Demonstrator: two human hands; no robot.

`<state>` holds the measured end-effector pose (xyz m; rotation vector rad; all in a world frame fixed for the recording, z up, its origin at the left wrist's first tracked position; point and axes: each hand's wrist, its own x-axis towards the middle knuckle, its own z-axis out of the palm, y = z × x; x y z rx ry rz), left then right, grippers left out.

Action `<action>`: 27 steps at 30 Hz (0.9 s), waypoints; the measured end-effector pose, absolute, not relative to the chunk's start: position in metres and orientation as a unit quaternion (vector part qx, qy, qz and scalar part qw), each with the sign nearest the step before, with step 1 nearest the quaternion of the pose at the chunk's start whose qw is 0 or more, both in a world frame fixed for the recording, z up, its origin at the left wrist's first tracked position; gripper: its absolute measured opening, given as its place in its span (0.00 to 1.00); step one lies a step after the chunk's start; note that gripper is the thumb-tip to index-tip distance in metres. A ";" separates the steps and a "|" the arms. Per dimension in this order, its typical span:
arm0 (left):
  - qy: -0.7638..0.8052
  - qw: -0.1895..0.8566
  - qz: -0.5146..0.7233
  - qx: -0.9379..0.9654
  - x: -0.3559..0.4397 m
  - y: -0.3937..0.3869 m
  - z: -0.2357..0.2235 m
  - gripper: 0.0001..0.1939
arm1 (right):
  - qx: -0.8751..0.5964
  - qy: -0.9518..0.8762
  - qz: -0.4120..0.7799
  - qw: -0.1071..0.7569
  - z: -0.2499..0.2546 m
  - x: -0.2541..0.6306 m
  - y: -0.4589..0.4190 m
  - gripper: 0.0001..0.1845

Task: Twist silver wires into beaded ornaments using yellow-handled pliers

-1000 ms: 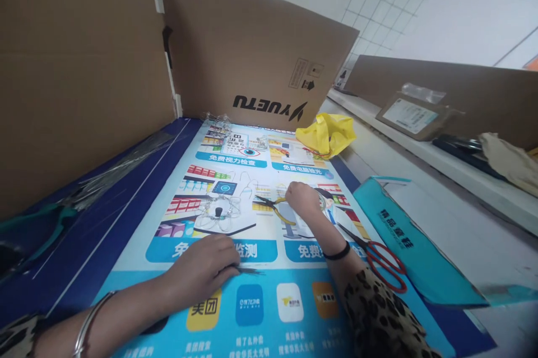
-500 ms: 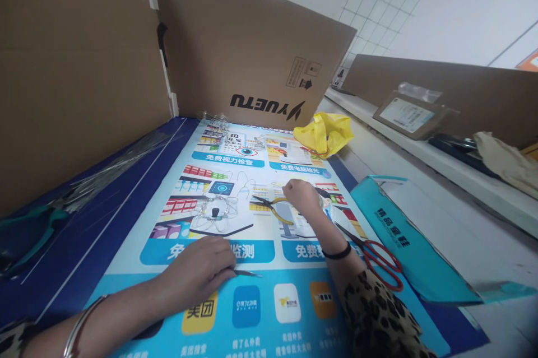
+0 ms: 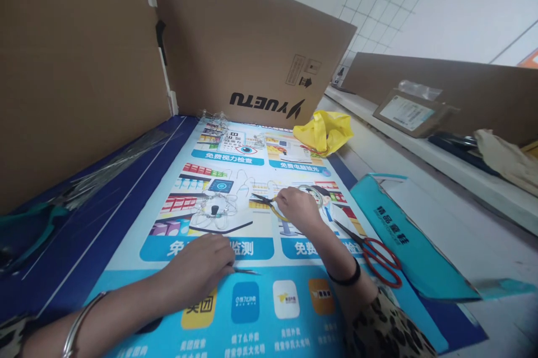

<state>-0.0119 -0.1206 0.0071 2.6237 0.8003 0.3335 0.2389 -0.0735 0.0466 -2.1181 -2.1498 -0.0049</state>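
My left hand [image 3: 199,263] rests closed on the printed poster, and a thin, pointed metal tool [image 3: 247,272] sticks out from under its fingertips. The rest of that tool is hidden. Farther forward, my right hand [image 3: 297,209] is closed over the yellow handles of small pliers [image 3: 263,199], covering part of them. The pliers' dark jaws point left. Whether the fingers grip the handle or a thin wire does not show. Left of the jaws lies a flower-like shape of bent wire [image 3: 215,211] with a dark piece at its middle.
Red-handled scissors [image 3: 382,263] lie beside my right forearm, near a teal box piece [image 3: 412,246]. A yellow bag [image 3: 325,133] and wire pieces [image 3: 214,120] sit at the back. Wire lengths [image 3: 113,164] and teal-handled pliers [image 3: 33,229] lie left. Cardboard panels [image 3: 252,38] stand behind.
My right hand has moved slightly down and toward the pliers, and now covers more of their yellow handles. My left hand has stayed nearly still.
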 end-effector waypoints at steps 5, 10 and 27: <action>0.310 0.177 0.136 0.924 -0.012 -0.121 0.000 0.08 | -0.580 -0.804 0.081 0.100 0.050 0.216 -0.101 0.15; 0.331 0.151 0.136 0.922 -0.012 -0.120 -0.003 0.05 | -0.408 -0.896 0.161 0.065 0.041 0.194 -0.129 0.17; 0.290 0.135 0.152 0.935 -0.015 -0.119 0.009 0.09 | -0.418 -0.897 0.124 0.066 0.033 0.188 -0.133 0.10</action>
